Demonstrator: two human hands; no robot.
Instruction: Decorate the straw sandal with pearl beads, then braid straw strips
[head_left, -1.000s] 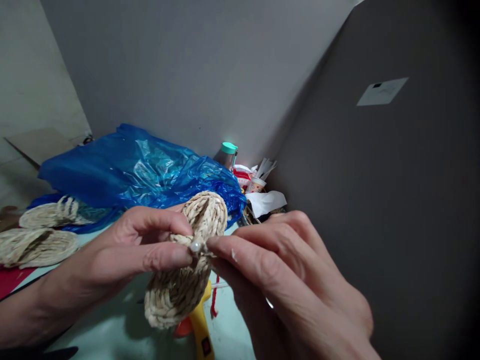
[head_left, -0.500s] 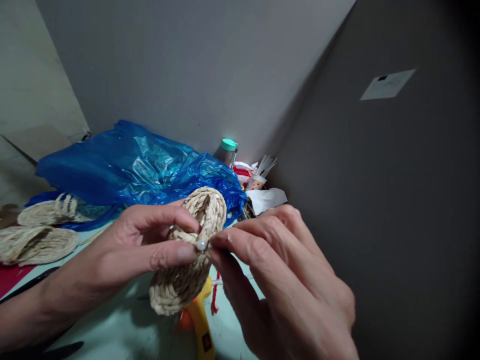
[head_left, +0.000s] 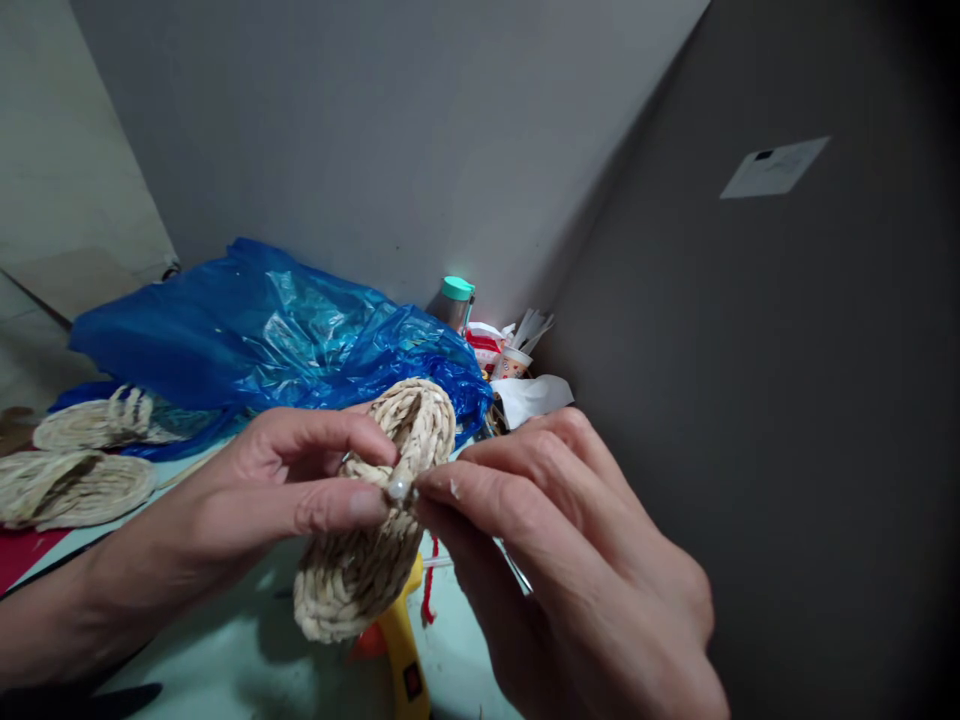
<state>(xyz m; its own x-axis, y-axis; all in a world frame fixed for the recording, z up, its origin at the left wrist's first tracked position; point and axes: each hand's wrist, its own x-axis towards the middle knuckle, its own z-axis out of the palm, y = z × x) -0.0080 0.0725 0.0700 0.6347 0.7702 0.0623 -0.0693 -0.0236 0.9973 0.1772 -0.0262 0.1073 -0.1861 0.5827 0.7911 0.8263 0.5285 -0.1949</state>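
Observation:
A small woven straw sandal is held up over the table. My left hand grips its strap between thumb and forefinger. My right hand pinches a small white pearl bead against the strap, fingertips pressed together. The bead sits right between both hands' fingertips. A yellow glue gun lies on the table under the sandal, partly hidden by it.
A crumpled blue plastic bag fills the table's back. Two more straw sandals lie at the left. A teal-capped bottle, a paper cup and white tissue crowd the corner. Grey walls close in behind and at the right.
The sandal and both hands have shifted only slightly. The bead stays pinched at the strap; the right hand has dropped a little lower in view.

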